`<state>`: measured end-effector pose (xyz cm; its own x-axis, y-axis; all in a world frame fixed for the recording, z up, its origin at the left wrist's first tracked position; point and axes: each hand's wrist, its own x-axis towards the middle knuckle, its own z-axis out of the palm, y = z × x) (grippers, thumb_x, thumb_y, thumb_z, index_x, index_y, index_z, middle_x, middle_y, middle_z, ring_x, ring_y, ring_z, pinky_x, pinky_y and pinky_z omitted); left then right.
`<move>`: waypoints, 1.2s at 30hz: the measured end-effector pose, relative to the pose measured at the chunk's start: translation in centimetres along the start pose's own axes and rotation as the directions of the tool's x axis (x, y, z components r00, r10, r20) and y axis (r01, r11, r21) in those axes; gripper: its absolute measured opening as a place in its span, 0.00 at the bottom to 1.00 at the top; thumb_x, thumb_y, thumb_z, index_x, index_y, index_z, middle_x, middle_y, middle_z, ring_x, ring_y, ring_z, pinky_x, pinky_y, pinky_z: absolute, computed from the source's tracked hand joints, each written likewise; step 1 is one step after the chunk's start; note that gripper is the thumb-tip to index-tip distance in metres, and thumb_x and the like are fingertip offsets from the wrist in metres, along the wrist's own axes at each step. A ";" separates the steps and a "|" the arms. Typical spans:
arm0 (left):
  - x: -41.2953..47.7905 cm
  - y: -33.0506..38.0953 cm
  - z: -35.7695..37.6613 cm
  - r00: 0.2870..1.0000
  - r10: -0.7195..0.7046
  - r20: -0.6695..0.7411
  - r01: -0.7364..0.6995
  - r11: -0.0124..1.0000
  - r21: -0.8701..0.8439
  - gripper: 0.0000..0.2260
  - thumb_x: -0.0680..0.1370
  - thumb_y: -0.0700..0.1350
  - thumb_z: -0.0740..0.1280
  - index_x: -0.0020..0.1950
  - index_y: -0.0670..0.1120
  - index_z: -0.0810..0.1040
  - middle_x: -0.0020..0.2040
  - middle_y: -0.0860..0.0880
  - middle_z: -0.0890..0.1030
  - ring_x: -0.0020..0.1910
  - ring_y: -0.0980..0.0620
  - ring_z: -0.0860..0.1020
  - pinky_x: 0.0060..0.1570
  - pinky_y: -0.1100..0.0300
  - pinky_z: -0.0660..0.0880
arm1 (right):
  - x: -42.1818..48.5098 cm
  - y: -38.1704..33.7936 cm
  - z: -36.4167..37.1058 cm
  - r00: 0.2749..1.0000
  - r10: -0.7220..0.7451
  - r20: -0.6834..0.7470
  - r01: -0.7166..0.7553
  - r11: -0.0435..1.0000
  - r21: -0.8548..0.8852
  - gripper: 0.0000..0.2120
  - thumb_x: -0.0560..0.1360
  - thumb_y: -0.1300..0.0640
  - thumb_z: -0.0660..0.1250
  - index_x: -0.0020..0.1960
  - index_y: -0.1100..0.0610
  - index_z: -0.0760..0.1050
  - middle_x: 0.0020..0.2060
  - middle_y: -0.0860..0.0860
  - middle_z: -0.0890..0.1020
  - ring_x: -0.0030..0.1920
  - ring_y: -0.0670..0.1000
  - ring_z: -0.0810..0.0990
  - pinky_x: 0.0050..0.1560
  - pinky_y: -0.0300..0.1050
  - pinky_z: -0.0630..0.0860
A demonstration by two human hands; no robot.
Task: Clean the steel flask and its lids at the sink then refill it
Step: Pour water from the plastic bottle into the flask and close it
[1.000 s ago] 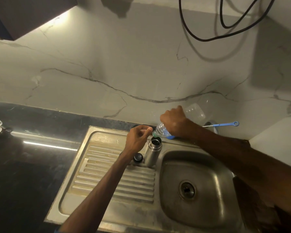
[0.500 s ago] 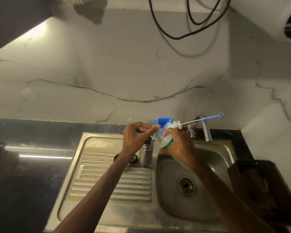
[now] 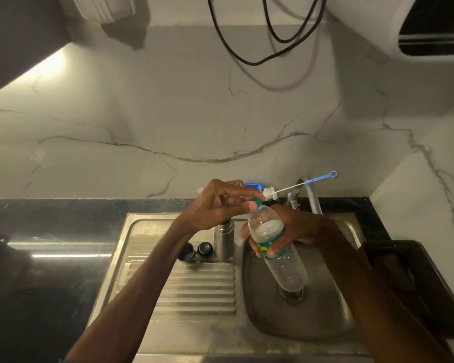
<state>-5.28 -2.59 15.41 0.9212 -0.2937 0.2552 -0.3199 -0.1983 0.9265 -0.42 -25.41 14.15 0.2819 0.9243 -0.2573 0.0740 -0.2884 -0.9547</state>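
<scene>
One upright flask (image 3: 223,238) below left hand (image 3: 218,205), pinching bottle cap (image 3: 256,201), right hand (image 3: 296,226) gripping bottle (image 3: 269,231)

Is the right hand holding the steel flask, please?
No, the right hand grips a plastic bottle; the steel flask stands on the drainboard.

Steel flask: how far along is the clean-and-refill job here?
Looks done: the steel flask stands open on the drainboard, its two lids off beside it; washed or filled cannot be told. In hand: the right hand holds a plastic water bottle over the basin, the left hand pinches its green cap. Left: lids back on the flask.
</scene>
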 end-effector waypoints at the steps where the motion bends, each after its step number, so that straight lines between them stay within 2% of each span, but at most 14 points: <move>1: 0.3 0.5 0.1 0.999 0.025 0.022 -0.025 0.999 0.025 0.12 0.78 0.36 0.74 0.61 0.39 0.85 0.42 0.47 0.82 0.39 0.56 0.76 0.43 0.64 0.73 | 0.1 -0.2 -0.2 0.998 -0.032 0.046 0.032 0.999 -0.002 0.24 0.72 0.71 0.73 0.66 0.69 0.72 0.49 0.61 0.83 0.50 0.63 0.82 0.53 0.58 0.81; 3: 0.7 0.9 0.3 0.998 0.051 0.032 -0.052 0.998 0.039 0.12 0.77 0.37 0.75 0.61 0.43 0.85 0.45 0.48 0.83 0.43 0.56 0.79 0.44 0.63 0.76 | 0.3 -0.4 -0.5 0.995 -0.081 0.063 0.083 0.996 -0.032 0.26 0.71 0.70 0.73 0.67 0.69 0.71 0.50 0.64 0.82 0.51 0.63 0.81 0.53 0.58 0.81; 4: 0.9 0.9 0.4 0.999 0.047 0.017 -0.048 0.999 0.024 0.13 0.77 0.37 0.75 0.61 0.43 0.85 0.48 0.49 0.84 0.47 0.52 0.82 0.46 0.58 0.80 | 0.3 -0.3 -0.8 0.995 -0.089 0.038 0.091 0.994 -0.055 0.27 0.70 0.71 0.74 0.68 0.70 0.71 0.51 0.65 0.81 0.52 0.63 0.81 0.55 0.58 0.81; 6: 0.9 0.3 0.8 0.999 0.025 -0.032 -0.025 1.000 0.004 0.13 0.78 0.40 0.75 0.63 0.43 0.84 0.56 0.48 0.85 0.55 0.44 0.84 0.52 0.46 0.84 | 0.3 -0.1 -1.1 0.994 -0.070 -0.082 0.064 0.995 -0.072 0.28 0.70 0.71 0.76 0.68 0.68 0.72 0.54 0.62 0.83 0.57 0.61 0.82 0.59 0.57 0.81; 7: 0.9 -0.2 1.0 0.998 0.014 -0.058 -0.013 1.000 0.010 0.15 0.78 0.43 0.76 0.64 0.44 0.84 0.58 0.48 0.85 0.57 0.43 0.84 0.54 0.43 0.83 | 0.2 0.0 -1.3 0.987 -0.053 -0.152 0.043 0.997 -0.066 0.28 0.70 0.71 0.77 0.67 0.66 0.73 0.57 0.60 0.84 0.59 0.60 0.83 0.61 0.58 0.81; 10: 0.5 -1.7 1.8 0.991 -0.017 -0.132 0.019 1.000 0.010 0.18 0.77 0.48 0.76 0.65 0.45 0.83 0.61 0.48 0.85 0.59 0.43 0.84 0.57 0.42 0.83 | 0.5 0.4 -1.5 0.961 -0.012 -0.277 -0.003 0.999 -0.052 0.29 0.69 0.72 0.78 0.68 0.62 0.74 0.59 0.57 0.84 0.62 0.56 0.82 0.60 0.50 0.82; 13: 0.5 -2.5 1.7 0.973 -0.038 -0.229 0.035 0.999 -0.019 0.17 0.77 0.46 0.76 0.64 0.43 0.83 0.60 0.48 0.85 0.58 0.43 0.84 0.57 0.43 0.83 | 2.2 1.7 -1.7 0.909 0.002 -0.416 -0.030 0.998 -0.060 0.31 0.69 0.66 0.80 0.69 0.58 0.74 0.58 0.53 0.84 0.60 0.53 0.82 0.57 0.42 0.81; 16: 0.8 -3.3 0.1 0.928 -0.079 -0.364 0.078 0.997 -0.017 0.16 0.75 0.44 0.78 0.61 0.42 0.85 0.59 0.49 0.86 0.56 0.46 0.85 0.54 0.44 0.84 | 4.2 3.6 -2.4 0.819 -0.006 -0.574 -0.092 0.985 -0.143 0.39 0.67 0.55 0.84 0.73 0.53 0.71 0.63 0.47 0.81 0.64 0.50 0.80 0.57 0.37 0.80; 18: 1.3 -3.9 -1.4 0.887 -0.092 -0.453 0.102 0.995 0.000 0.16 0.75 0.45 0.78 0.61 0.43 0.85 0.58 0.49 0.86 0.55 0.48 0.84 0.54 0.47 0.84 | 5.1 4.5 -2.9 0.743 -0.013 -0.669 -0.127 0.979 -0.160 0.42 0.65 0.52 0.85 0.75 0.53 0.71 0.66 0.46 0.79 0.64 0.47 0.79 0.61 0.41 0.79; 22: 2.9 -6.4 -4.8 0.786 -0.119 -0.607 0.231 0.967 0.109 0.17 0.75 0.50 0.79 0.62 0.46 0.85 0.57 0.51 0.86 0.54 0.54 0.84 0.51 0.59 0.83 | 6.9 5.7 -3.1 0.572 -0.007 -0.820 -0.037 0.999 -0.034 0.24 0.71 0.60 0.80 0.66 0.56 0.80 0.58 0.49 0.85 0.57 0.47 0.85 0.59 0.46 0.82; 25: 4.1 -9.7 -5.9 0.750 -0.161 -0.642 0.342 0.925 0.167 0.18 0.74 0.49 0.79 0.61 0.46 0.85 0.57 0.50 0.85 0.53 0.55 0.82 0.50 0.61 0.83 | 8.0 6.3 -2.9 0.498 0.068 -0.864 -0.028 0.998 0.063 0.13 0.74 0.66 0.75 0.56 0.56 0.84 0.51 0.53 0.87 0.49 0.50 0.87 0.52 0.52 0.85; 28: 4.8 -13.6 -5.7 0.708 -0.212 -0.674 0.408 0.901 0.145 0.18 0.73 0.47 0.80 0.60 0.43 0.85 0.57 0.47 0.85 0.53 0.53 0.82 0.51 0.59 0.83 | 8.6 7.3 -2.9 0.479 0.090 -0.873 -0.060 0.996 0.070 0.10 0.75 0.66 0.75 0.53 0.54 0.85 0.49 0.50 0.88 0.49 0.49 0.87 0.48 0.51 0.86; 31: 5.7 -17.1 -5.2 0.658 -0.262 -0.706 0.452 0.887 0.091 0.17 0.73 0.45 0.80 0.59 0.42 0.84 0.57 0.46 0.83 0.53 0.50 0.82 0.53 0.52 0.84 | 8.9 8.2 -2.8 0.489 0.104 -0.866 -0.055 0.995 0.088 0.09 0.75 0.66 0.75 0.54 0.57 0.85 0.48 0.51 0.88 0.48 0.50 0.87 0.44 0.46 0.86; 36: 6.6 -20.5 -4.3 0.661 -0.281 -0.696 0.496 0.859 0.124 0.16 0.74 0.42 0.79 0.60 0.43 0.81 0.56 0.48 0.80 0.54 0.47 0.80 0.56 0.45 0.82 | 9.2 9.5 -2.5 0.511 0.120 -0.851 -0.079 0.993 0.092 0.08 0.75 0.67 0.74 0.52 0.58 0.86 0.45 0.51 0.88 0.45 0.51 0.88 0.40 0.46 0.85</move>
<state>8.34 3.61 -0.73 0.8529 0.5122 0.1011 0.1544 -0.4325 0.8883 5.30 -20.32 3.10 0.9672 0.2248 -0.1182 -0.0367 -0.3367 -0.9409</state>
